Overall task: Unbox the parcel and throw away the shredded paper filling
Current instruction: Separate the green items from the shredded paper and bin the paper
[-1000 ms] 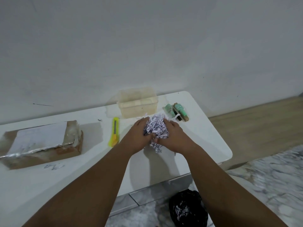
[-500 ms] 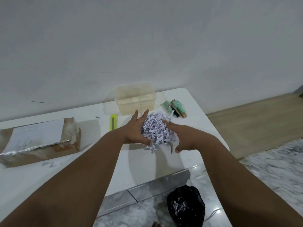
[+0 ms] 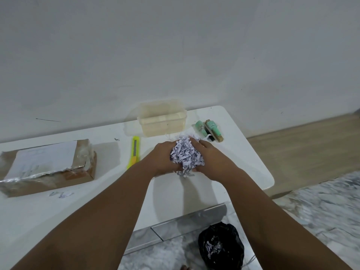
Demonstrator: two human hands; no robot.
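White shredded paper [image 3: 186, 156], 1 clump, between 2 hands.

No writing here can be read. The white label [image 3: 44, 158] taped on the cardboard parcel [image 3: 48, 168] carries only faint grey marks, too blurred to make out. The shredded paper [image 3: 186, 156] shows dark specks of print, none legible. The green tubes [image 3: 209, 130] bear no wording I can discern.

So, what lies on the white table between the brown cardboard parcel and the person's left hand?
In the head view, only the yellow utility knife lies between the brown cardboard parcel and the left hand.
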